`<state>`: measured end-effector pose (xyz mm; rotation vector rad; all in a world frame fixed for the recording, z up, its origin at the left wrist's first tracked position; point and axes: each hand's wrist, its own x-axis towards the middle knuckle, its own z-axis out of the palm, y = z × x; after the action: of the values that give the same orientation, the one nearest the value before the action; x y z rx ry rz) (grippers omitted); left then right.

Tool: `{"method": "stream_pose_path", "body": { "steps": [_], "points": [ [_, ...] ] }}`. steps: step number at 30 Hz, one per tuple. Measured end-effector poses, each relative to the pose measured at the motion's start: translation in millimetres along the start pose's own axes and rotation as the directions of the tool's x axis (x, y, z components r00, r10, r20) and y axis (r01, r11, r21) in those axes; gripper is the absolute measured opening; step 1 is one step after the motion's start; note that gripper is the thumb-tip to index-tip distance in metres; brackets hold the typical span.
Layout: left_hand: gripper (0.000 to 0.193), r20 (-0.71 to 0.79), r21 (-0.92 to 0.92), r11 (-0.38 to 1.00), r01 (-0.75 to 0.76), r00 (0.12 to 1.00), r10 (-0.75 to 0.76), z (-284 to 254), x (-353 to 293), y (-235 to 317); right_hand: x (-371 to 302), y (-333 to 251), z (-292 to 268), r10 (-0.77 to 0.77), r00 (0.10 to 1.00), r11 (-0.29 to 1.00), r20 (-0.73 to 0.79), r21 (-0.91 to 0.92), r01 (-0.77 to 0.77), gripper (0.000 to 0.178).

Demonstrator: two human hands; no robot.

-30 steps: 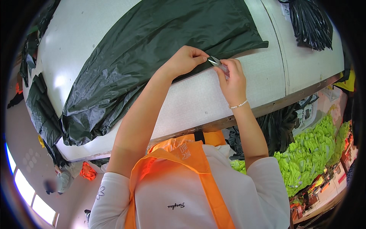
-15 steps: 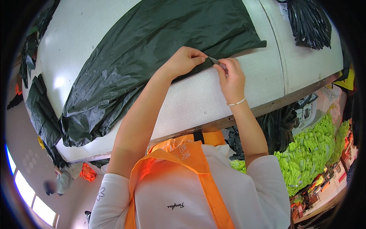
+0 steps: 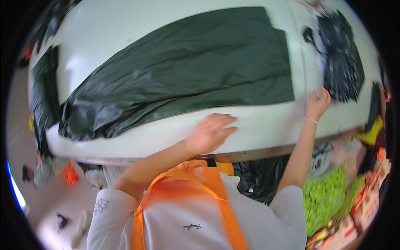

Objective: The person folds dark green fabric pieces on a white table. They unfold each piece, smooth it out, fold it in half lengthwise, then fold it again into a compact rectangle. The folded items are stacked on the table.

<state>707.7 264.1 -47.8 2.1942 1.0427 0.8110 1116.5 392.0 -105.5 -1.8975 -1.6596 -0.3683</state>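
A dark green, shiny sheet garment piece lies spread flat across the white table, its left end bunched and creased. My left hand, slightly blurred, hovers over the table just in front of the garment's near edge, fingers apart and holding nothing. My right hand reaches to the right, at the near left corner of a bundle of glossy black strips. Its fingers are bent but apart, and nothing shows between them. Whether the fingertips touch the bundle is hard to tell.
The white table has a seam running to the right of the garment. Folded dark green pieces hang over its left end. Below the near edge are black material and a lime-green heap. An orange item lies on the floor.
Both hands have left the garment edge they were pinching. My right hand has moved right to the black bundle, and my left has drawn back and opened. The garment now lies flatter.
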Motion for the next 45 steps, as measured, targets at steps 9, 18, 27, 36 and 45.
{"method": "stream_pose_path", "body": {
  "steps": [9,18,27,36,45],
  "points": [
    [0.061,-0.79,0.413,0.072,0.908,0.396,-0.469,-218.8,-287.9,-109.3,26.7,-79.1,68.4,-0.025,0.82,0.884,0.572,0.396,-0.249,0.037],
    [0.043,-0.646,0.277,-0.127,0.952,0.087,-0.758,-240.3,-311.3,-154.0,285.7,-172.1,1.2,-0.346,0.895,0.906,0.283,0.35,0.24,0.037],
    [0.047,-0.622,0.394,-0.181,0.901,0.116,-0.775,-222.2,-294.6,-138.7,192.9,-161.3,-5.3,0.021,0.515,0.831,0.857,-0.301,0.468,0.058],
    [0.041,-0.576,0.26,-0.173,0.95,0.009,-0.817,-251.0,-306.1,-127.6,194.8,-201.7,-189.1,-0.146,0.984,0.838,0.102,0.541,0.068,0.032],
    [0.041,-0.451,0.465,-0.009,0.885,0.228,-0.863,-225.4,-306.2,-120.3,-48.5,12.3,-37.1,0.268,0.803,0.954,0.532,-0.029,-0.299,0.051]
  ]
}}
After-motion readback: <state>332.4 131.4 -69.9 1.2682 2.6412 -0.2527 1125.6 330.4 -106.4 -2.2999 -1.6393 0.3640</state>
